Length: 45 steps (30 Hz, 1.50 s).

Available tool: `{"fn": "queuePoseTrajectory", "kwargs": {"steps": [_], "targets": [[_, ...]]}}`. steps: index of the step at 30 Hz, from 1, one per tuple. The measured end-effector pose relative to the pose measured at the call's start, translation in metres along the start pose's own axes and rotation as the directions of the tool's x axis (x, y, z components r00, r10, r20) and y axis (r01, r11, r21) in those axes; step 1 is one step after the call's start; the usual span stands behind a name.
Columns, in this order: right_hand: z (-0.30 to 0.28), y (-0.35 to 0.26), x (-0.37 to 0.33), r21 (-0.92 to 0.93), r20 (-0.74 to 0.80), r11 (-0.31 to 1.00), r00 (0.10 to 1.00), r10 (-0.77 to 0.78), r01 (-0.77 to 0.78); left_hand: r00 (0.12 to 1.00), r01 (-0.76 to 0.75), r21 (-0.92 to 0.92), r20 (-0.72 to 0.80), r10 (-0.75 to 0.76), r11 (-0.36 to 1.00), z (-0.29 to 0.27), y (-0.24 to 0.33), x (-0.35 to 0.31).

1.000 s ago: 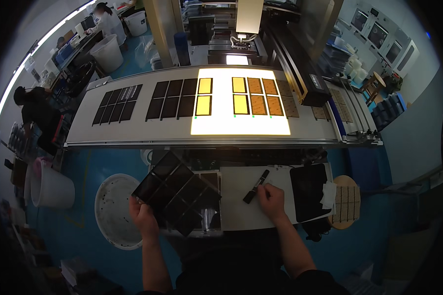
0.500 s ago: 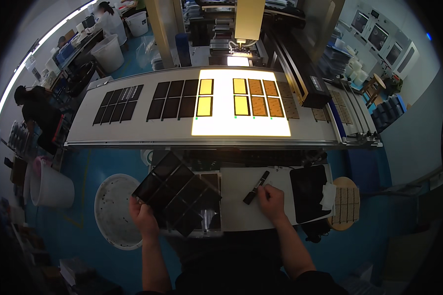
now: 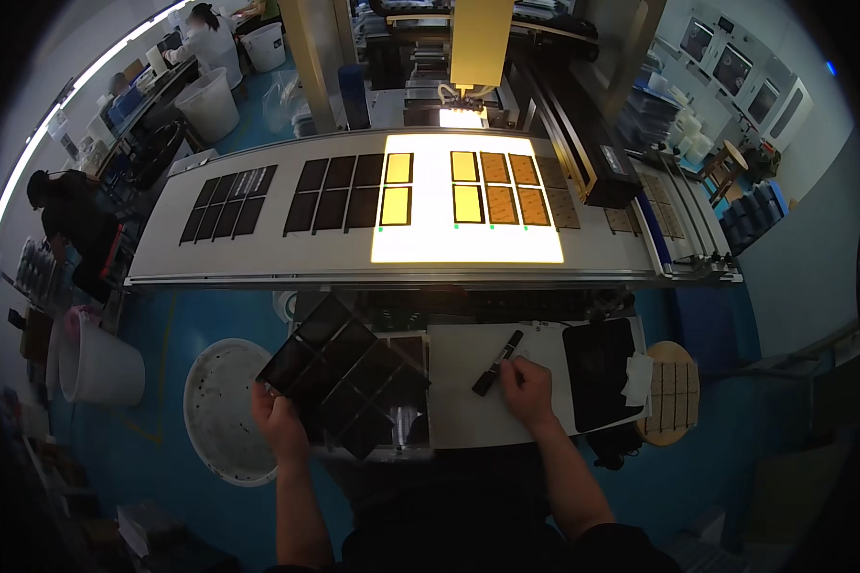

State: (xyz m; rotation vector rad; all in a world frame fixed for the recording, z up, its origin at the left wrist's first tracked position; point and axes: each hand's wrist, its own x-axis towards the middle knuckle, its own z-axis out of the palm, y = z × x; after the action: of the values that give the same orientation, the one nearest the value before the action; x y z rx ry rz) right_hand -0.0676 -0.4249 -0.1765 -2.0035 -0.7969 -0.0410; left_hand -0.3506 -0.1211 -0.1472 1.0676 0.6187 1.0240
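Note:
My left hand [image 3: 279, 420] is closed on the left corner of a dark sheet [image 3: 339, 368] divided into rectangular panels, tilted diagonally above the work table. In my right hand [image 3: 527, 390], a black marker pen [image 3: 488, 376] with a light band is pinched at its middle. That hand is over a pale board [image 3: 459, 420] to the right of the sheet. Beyond both hands runs a long white conveyor [image 3: 287, 258], carrying dark panel sheets [image 3: 227, 203] on the left and brown ones [image 3: 514, 188] within a brightly lit area.
A white round bin [image 3: 201, 411] stands left of my left arm. A black flat tray [image 3: 597, 372] and a round stool [image 3: 674, 435] bearing a gridded sheet are on the right. A machine gantry [image 3: 578, 134] spans the conveyor. Other people [image 3: 76, 215] work at the left.
The pale machine head behind the conveyor has come slightly lower. My hands, the dark sheet and the marker pen have stayed where they were.

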Motion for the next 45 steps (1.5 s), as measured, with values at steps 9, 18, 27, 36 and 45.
{"fn": "queuePoseTrajectory", "kwargs": {"steps": [9,18,27,36,45], "targets": [[0.0,-0.002,0.0,0.002,-0.008,1.0,1.0,-0.007,0.007,1.0,-0.002,-0.017,0.011,0.002,1.0,0.001,0.0,-0.001],[-0.002,-0.004,-0.001,-0.007,0.011,1.0,1.0,0.02,-0.019,1.0,0.006,-0.03,0.01,-0.006,1.0,0.001,0.001,-0.001],[-0.002,-0.002,-0.001,-0.014,0.022,0.999,0.999,0.04,-0.04,1.0,0.005,-0.027,-0.02,-0.005,1.0,0.003,0.0,-0.001],[-0.001,-0.002,0.0,-0.007,0.024,0.999,0.999,0.047,-0.046,1.0,0.006,-0.024,0.003,-0.006,1.0,-0.002,-0.002,-0.001],[-0.001,-0.001,-0.001,-0.023,0.021,0.999,0.999,0.034,-0.034,1.0,0.017,-0.026,0.022,-0.016,1.0,-0.008,-0.004,-0.001]]}}
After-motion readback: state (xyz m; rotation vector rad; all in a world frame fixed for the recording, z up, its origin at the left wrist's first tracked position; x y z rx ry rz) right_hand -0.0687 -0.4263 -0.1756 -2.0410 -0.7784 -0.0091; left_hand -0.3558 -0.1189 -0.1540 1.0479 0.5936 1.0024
